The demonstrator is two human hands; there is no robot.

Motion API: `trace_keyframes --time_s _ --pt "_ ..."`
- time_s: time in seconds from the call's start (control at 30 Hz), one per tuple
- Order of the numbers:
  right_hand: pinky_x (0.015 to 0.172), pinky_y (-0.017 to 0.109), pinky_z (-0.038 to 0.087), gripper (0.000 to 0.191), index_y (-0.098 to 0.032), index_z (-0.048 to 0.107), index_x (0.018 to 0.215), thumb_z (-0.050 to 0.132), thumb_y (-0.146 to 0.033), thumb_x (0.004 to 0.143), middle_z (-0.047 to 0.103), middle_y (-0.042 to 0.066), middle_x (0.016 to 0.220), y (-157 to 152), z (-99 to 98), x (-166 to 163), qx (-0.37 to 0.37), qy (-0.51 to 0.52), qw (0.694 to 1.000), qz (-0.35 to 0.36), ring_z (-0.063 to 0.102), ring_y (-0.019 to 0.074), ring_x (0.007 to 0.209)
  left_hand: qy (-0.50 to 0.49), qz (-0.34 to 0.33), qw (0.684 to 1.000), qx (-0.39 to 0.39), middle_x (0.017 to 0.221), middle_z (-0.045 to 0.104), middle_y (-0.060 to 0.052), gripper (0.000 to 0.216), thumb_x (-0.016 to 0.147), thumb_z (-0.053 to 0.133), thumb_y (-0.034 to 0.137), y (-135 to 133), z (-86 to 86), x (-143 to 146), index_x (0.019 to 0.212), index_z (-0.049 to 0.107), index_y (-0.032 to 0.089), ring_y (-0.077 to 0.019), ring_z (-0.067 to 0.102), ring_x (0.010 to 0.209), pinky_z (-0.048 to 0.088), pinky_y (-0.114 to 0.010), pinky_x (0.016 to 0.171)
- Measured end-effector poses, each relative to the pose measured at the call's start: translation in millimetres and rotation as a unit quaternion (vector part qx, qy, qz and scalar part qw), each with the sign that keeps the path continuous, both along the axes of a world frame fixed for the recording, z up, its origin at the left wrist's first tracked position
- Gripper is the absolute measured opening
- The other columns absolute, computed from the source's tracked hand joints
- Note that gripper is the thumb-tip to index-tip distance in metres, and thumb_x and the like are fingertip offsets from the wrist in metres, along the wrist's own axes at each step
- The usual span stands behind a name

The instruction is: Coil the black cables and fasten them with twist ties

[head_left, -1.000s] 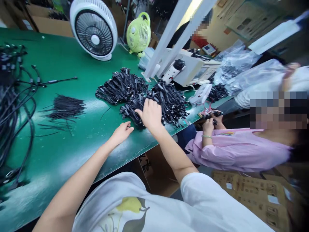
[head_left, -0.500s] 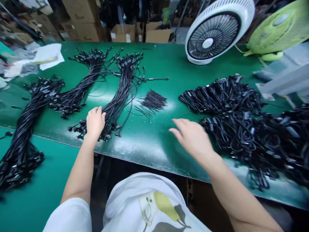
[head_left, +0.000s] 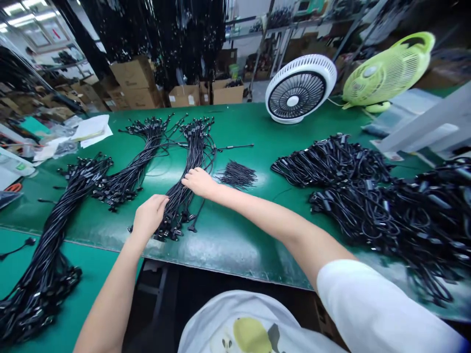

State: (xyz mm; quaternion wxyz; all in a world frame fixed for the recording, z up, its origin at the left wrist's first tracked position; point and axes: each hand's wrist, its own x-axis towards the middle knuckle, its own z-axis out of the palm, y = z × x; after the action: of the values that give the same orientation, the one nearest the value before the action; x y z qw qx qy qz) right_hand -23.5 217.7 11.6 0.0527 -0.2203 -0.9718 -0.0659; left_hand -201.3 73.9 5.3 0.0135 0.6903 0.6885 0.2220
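Observation:
A long bundle of black cables (head_left: 191, 162) lies stretched across the green table (head_left: 235, 230), its connector ends near the front edge. My left hand (head_left: 147, 218) curls over the near end of this bundle, fingers closed on the cables. My right hand (head_left: 198, 182) rests on the same bundle a little further up, fingers bent down over the strands. A small heap of short black ties (head_left: 237, 174) lies just right of my right hand.
Two more cable bundles (head_left: 125, 169) (head_left: 47, 245) lie to the left. A large tangled pile of black cables (head_left: 375, 196) fills the right side. A white fan (head_left: 299, 90) and a green fan (head_left: 386, 73) stand at the back. Cardboard boxes (head_left: 134, 81) and papers (head_left: 90, 130) sit behind.
My view swung left from the tangled pile to the straight bundles. My right hand crossed from the pile onto the middle bundle; my left hand settled on its near end.

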Motion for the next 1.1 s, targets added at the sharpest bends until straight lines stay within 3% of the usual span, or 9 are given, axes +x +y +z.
trace_keyframes --time_s 0.1,0.2,0.3,0.4,0.53,0.73,0.9,1.0,1.1 --pt "0.080 0.035 0.036 0.032 -0.011 0.065 0.101 0.034 -0.018 0.099 0.066 0.013 0.101 19.2 5.0 -3.4 0.017 -0.024 0.999 0.030 0.054 0.0226 0.096 -0.013 0.018 0.999 -0.023 0.096 0.072 -0.008 0.031 0.097 0.039 0.035 -4.6 -9.9 -21.9 0.094 0.067 0.022 -0.0244 0.065 0.089 0.047 -0.033 0.080" --pt "0.082 0.035 0.034 0.031 -0.011 0.063 0.105 0.033 -0.018 0.099 0.065 0.014 0.104 25.5 16.4 3.2 0.054 -0.028 0.996 0.060 0.054 0.0224 0.097 -0.013 0.013 0.998 0.052 0.098 0.071 -0.010 0.032 0.098 0.038 0.036 -9.5 -12.0 -27.2 0.096 0.067 0.022 -0.0250 0.064 0.094 0.046 -0.035 0.086" --pt "0.086 0.038 0.033 0.029 -0.008 0.060 0.112 0.040 -0.023 0.096 0.062 0.016 0.110 20.9 24.9 4.6 0.111 -0.025 0.993 0.043 0.054 0.0249 0.099 -0.012 0.027 0.989 0.146 0.099 0.070 -0.011 0.034 0.098 0.037 0.039 -9.2 0.1 -19.7 0.095 0.067 0.022 -0.0246 0.063 0.096 0.045 -0.035 0.091" --pt "0.082 0.036 0.034 0.033 -0.011 0.056 0.122 0.041 -0.024 0.095 0.062 0.014 0.114 14.8 32.3 2.3 0.114 -0.017 0.993 0.029 0.056 0.0247 0.098 0.001 0.059 0.984 0.168 0.093 0.070 -0.012 0.038 0.099 0.035 0.042 -6.7 18.5 -20.0 0.095 0.067 0.021 -0.0238 0.064 0.090 0.045 -0.033 0.086" --pt "0.072 0.032 0.032 0.033 -0.014 0.059 0.116 0.032 -0.020 0.098 0.064 0.012 0.107 32.9 53.9 13.7 0.096 0.033 0.993 -0.054 0.058 0.0219 0.092 0.044 0.080 0.989 0.114 0.095 0.070 -0.009 0.034 0.098 0.040 0.044 -24.6 36.3 -45.0 0.094 0.065 0.022 -0.0223 0.064 0.086 0.043 -0.029 0.075" --pt "0.064 0.031 0.029 0.033 -0.013 0.059 0.117 0.032 -0.021 0.100 0.064 0.014 0.108 87.2 78.1 48.1 0.088 0.108 0.969 -0.203 0.057 0.0195 0.085 0.047 0.155 0.986 0.042 0.074 0.061 -0.002 0.029 0.095 0.041 0.041 -88.0 47.0 -81.0 0.079 0.056 0.023 -0.0179 0.054 0.067 0.036 -0.027 0.063" --pt "0.064 0.029 0.030 0.037 -0.014 0.062 0.117 0.033 -0.033 0.103 0.065 0.013 0.109 87.0 86.3 25.1 0.043 0.132 0.968 -0.210 0.056 0.0181 0.084 -0.190 0.161 0.969 0.012 0.058 0.044 0.004 0.028 0.088 0.054 0.046 -111.4 49.0 -72.9 0.074 0.052 0.022 -0.0129 0.040 0.054 0.031 -0.024 0.054" --pt "0.067 0.030 0.031 0.040 -0.013 0.060 0.121 0.029 -0.032 0.104 0.065 0.014 0.108 85.7 107.0 8.2 0.050 0.173 0.964 -0.198 0.057 0.0196 0.087 -0.406 0.126 0.905 -0.017 0.051 0.036 0.007 0.029 0.084 0.060 0.049 -123.9 49.4 -68.7 0.080 0.057 0.020 -0.0092 0.032 0.046 0.026 -0.020 0.046" --pt "0.071 0.030 0.033 0.040 -0.013 0.056 0.127 0.029 -0.031 0.104 0.063 0.014 0.115 95.8 132.3 12.7 0.082 0.195 0.967 -0.145 0.056 0.0210 0.096 -0.532 0.118 0.836 -0.059 0.050 0.035 0.008 0.031 0.080 0.069 0.048 -150.0 50.4 -77.9 0.080 0.061 0.018 -0.0045 0.024 0.041 0.019 -0.016 0.039"
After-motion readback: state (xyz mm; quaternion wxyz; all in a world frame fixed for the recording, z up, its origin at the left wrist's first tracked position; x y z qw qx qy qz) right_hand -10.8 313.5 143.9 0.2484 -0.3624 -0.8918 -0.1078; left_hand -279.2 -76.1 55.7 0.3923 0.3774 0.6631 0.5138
